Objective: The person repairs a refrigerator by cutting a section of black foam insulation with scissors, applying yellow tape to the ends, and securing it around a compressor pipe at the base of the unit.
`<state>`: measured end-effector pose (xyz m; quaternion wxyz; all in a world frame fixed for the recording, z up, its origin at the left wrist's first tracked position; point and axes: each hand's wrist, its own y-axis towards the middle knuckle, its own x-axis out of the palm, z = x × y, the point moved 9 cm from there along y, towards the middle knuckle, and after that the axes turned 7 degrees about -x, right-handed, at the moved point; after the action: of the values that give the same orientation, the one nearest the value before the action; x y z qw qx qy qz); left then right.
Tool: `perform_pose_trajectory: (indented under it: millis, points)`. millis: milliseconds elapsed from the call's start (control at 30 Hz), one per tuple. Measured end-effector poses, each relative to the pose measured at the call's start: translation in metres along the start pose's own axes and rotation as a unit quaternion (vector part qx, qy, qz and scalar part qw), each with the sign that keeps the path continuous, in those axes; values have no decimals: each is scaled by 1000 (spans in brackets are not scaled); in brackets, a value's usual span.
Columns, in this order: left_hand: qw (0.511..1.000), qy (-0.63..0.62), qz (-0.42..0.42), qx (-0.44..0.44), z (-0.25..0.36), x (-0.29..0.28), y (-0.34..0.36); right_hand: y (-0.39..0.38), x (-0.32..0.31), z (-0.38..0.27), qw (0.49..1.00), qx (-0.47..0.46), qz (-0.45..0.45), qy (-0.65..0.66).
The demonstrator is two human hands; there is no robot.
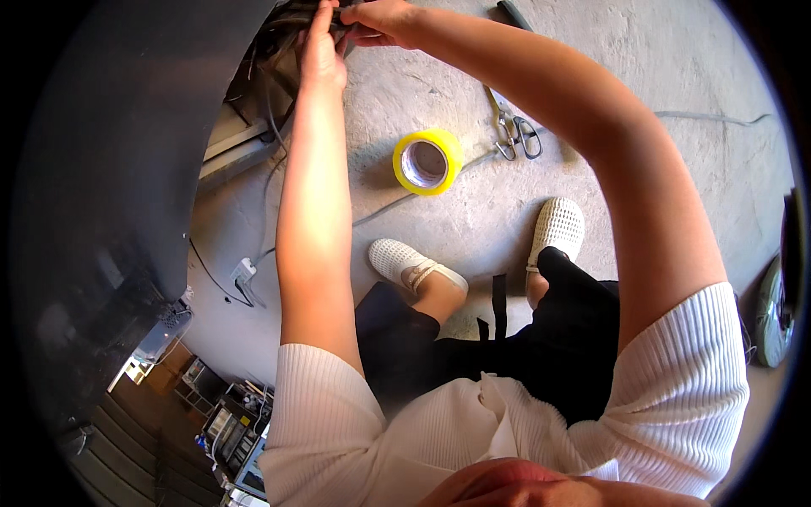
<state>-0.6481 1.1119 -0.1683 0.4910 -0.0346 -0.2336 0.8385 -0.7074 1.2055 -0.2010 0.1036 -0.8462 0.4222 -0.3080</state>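
At the top edge, beside the dark machine, both my hands meet at a dark bundle (291, 19) that looks like cables. My left hand (323, 52) reaches up with its fingers closed around a dark piece at the bundle. From the right, my right hand (378, 22) comes in with thumb and fingers pinched at the same dark piece. The frame's edge cuts off part of it, so its kind is unclear. On the floor below lies a roll of yellow tape (450, 160). Scissors (517, 138) with dark handles rest under my right forearm.
A large dark panel (110, 169) fills the left side. A grey cord (384, 209) runs across the concrete floor (372, 110). A white plug or socket (243, 270) lies near the panel. My feet wear white perforated shoes (401, 260). Equipment (236, 431) stands at lower left.
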Motion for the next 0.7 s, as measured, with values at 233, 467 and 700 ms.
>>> perform_pose_trajectory:
  millis: [233,467,700]
  points:
    - [996,53,47,-59,0,-2,-34,-57,-34,12,979,80,-51,-178]
    - [983,100,23,-153,14,-23,-60,-115,-119,0,825,-46,-144,-545]
    - [982,100,3,-160,2,-2,-58,-207,-145,93,627,51,-198,-752]
